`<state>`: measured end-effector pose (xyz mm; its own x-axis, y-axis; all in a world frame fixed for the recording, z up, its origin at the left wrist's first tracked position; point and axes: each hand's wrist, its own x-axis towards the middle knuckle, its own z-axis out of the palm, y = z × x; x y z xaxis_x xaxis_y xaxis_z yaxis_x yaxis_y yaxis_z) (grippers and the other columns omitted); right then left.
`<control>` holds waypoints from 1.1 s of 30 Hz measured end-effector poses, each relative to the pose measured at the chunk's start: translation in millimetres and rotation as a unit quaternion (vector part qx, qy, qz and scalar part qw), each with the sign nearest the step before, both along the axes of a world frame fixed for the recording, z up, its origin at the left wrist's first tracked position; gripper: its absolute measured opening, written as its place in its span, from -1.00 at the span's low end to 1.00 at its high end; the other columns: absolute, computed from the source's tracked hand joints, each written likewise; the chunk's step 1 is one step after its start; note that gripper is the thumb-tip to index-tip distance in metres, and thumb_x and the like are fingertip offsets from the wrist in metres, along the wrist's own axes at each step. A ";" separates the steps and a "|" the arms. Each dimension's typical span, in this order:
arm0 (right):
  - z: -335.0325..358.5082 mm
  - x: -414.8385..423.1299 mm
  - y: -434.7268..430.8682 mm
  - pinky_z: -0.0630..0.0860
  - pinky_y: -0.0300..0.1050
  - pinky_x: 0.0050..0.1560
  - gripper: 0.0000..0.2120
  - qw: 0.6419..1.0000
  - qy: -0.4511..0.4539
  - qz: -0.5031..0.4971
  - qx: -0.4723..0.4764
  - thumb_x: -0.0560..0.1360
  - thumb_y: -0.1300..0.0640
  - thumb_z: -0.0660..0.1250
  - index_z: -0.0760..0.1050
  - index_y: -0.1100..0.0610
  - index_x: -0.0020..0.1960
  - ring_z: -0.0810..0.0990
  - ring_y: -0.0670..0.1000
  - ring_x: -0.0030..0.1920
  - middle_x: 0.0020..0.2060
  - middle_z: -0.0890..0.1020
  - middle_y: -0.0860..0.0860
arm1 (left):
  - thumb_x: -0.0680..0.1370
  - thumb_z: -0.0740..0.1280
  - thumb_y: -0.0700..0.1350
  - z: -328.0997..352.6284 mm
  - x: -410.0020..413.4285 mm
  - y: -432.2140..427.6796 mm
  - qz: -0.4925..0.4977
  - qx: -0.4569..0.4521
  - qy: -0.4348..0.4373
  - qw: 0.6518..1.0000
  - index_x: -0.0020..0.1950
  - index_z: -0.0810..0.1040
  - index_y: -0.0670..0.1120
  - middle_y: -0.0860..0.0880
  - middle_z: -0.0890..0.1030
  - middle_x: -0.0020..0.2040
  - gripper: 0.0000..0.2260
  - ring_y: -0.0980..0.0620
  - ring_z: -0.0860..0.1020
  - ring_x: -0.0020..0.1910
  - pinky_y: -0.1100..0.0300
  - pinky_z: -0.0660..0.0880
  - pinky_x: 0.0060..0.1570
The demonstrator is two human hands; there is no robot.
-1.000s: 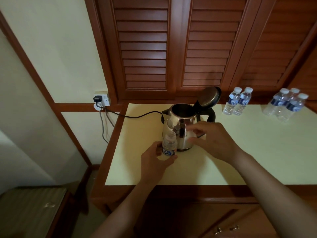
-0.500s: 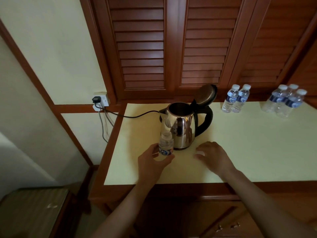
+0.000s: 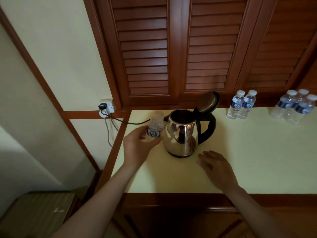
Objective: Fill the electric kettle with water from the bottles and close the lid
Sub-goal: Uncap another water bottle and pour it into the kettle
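Observation:
A shiny steel electric kettle [image 3: 181, 133] stands on the pale yellow tabletop [image 3: 257, 152], its lid [image 3: 208, 102] tipped up and back over the black handle. My left hand [image 3: 137, 148] grips a small clear water bottle [image 3: 155, 127] with a blue label, held upright just left of the kettle and raised off the table; its top looks uncapped but is blurred. My right hand [image 3: 216, 167] rests flat on the table in front of the kettle, fingers spread, holding nothing.
Two capped bottles [image 3: 241, 105] stand at the back of the table and three more [image 3: 295, 109] at the far right. The kettle's black cord [image 3: 127, 121] runs left to a wall socket [image 3: 107, 106]. Wooden louvred doors [image 3: 171, 48] rise behind.
My right hand came away from the bottle top and settled on the table. My left hand lifted the bottle and carried it left and back, beside the kettle's spout.

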<state>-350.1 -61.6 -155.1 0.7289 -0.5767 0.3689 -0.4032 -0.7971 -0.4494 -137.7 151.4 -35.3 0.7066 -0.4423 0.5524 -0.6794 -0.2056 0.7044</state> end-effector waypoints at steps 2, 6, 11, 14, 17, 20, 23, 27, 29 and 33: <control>0.0 -0.5 -0.3 0.43 -0.01 0.28 -0.67 1.000 -0.003 0.000 0.003 0.51 -0.10 0.34 0.66 0.02 0.19 0.54 0.12 0.28 0.19 0.65 0.06 | 0.30 0.63 0.07 19.0 13.3 -7.8 0.013 0.009 -0.008 1.000 0.10 0.68 -0.04 0.13 0.67 -0.11 -0.57 0.27 0.57 -0.21 0.25 0.58 -0.14; 0.9 -0.1 1.2 0.40 -0.08 0.26 -0.71 1.000 -0.015 -0.009 -0.005 0.50 -0.06 0.39 0.67 0.02 0.16 0.55 0.11 0.25 0.16 0.67 0.04 | 0.26 0.65 0.05 48.2 37.3 -20.2 0.023 0.039 -0.068 0.997 0.08 0.68 -0.02 0.00 0.69 -0.07 -0.56 0.00 0.61 -0.13 -0.01 0.58 -0.09; -0.9 -0.1 1.1 0.43 -0.06 0.21 -0.73 0.999 -0.026 -0.003 -0.021 0.48 -0.03 0.43 0.68 0.04 0.13 0.58 0.11 0.20 0.12 0.68 0.04 | 0.27 0.60 0.02 71.4 54.6 -26.5 0.004 0.103 -0.164 0.981 0.06 0.68 -0.01 0.00 0.68 -0.07 -0.61 -0.03 0.56 -0.12 -0.02 0.50 -0.12; -0.3 0.2 1.8 0.51 0.00 0.20 -0.74 0.999 -0.025 -0.004 -0.021 0.46 0.03 0.49 0.68 0.05 0.13 0.59 0.11 0.20 0.11 0.68 0.04 | 0.27 0.62 -0.07 75.5 57.0 -29.9 0.011 0.129 -0.199 0.971 0.08 0.68 -0.06 -0.04 0.66 -0.07 -0.59 -0.05 0.51 -0.11 0.09 0.39 -0.16; -0.2 -0.5 2.0 0.54 0.03 0.18 -0.74 0.999 -0.026 -0.004 -0.027 0.46 0.03 0.49 0.68 0.05 0.13 0.60 0.11 0.19 0.11 0.69 0.03 | 0.25 0.63 -0.10 76.3 58.1 -33.3 0.013 0.156 -0.228 0.961 0.12 0.67 -0.09 -0.07 0.65 -0.06 -0.54 -0.09 0.49 -0.10 0.15 0.29 -0.18; -0.7 -1.1 2.9 0.50 -0.03 0.19 -0.69 0.999 -0.027 -0.006 -0.043 0.51 -0.11 0.35 0.68 0.04 0.13 0.59 0.08 0.19 0.11 0.69 0.02 | 0.23 0.64 -0.13 76.4 57.1 -35.5 0.006 0.172 -0.244 0.954 0.11 0.67 -0.11 -0.08 0.65 -0.06 -0.53 -0.13 0.50 -0.09 0.11 0.36 -0.17; -0.4 -0.3 2.9 0.47 -0.04 0.21 -0.66 0.999 -0.024 -0.016 -0.035 0.49 -0.12 0.32 0.68 0.03 0.14 0.59 0.07 0.21 0.12 0.69 0.00 | 0.24 0.63 -0.12 76.1 55.5 -37.8 0.007 0.178 -0.244 0.953 0.11 0.67 -0.11 -0.09 0.64 -0.07 -0.54 -0.14 0.50 -0.08 0.07 0.39 -0.16; -1.2 -0.1 1.9 0.53 0.02 0.19 -0.68 0.999 -0.022 -0.016 -0.025 0.47 -0.08 0.37 0.68 0.04 0.13 0.59 0.08 0.20 0.11 0.69 0.00 | 0.24 0.63 -0.11 76.2 56.5 -40.1 0.013 0.182 -0.245 0.952 0.08 0.67 -0.09 -0.08 0.63 -0.08 -0.57 -0.13 0.48 -0.09 0.01 0.45 -0.16; -1.4 -0.7 1.7 0.55 0.04 0.18 -0.70 0.999 -0.025 -0.015 -0.023 0.47 -0.07 0.40 0.68 0.04 0.13 0.59 0.08 0.21 0.12 0.69 0.00 | 0.25 0.63 -0.10 77.0 56.1 -40.6 0.017 0.189 -0.246 0.951 0.10 0.66 -0.09 -0.07 0.63 -0.06 -0.55 -0.13 0.48 -0.08 -0.01 0.46 -0.14; -3.1 -0.9 1.7 0.54 0.04 0.20 -0.73 0.999 -0.023 -0.012 -0.023 0.47 0.01 0.48 0.67 0.05 0.15 0.58 0.09 0.22 0.13 0.68 0.01 | 0.23 0.64 -0.09 77.4 56.8 -41.8 0.019 0.200 -0.253 0.946 0.12 0.66 -0.09 -0.07 0.63 -0.05 -0.51 -0.14 0.48 -0.07 -0.07 0.49 -0.12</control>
<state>-351.0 -60.0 -158.2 0.6969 -0.5752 0.4283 -0.4011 -0.8078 -0.4320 -80.9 109.5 42.1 0.4167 -0.6668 0.6178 -0.8954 -0.4186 0.1521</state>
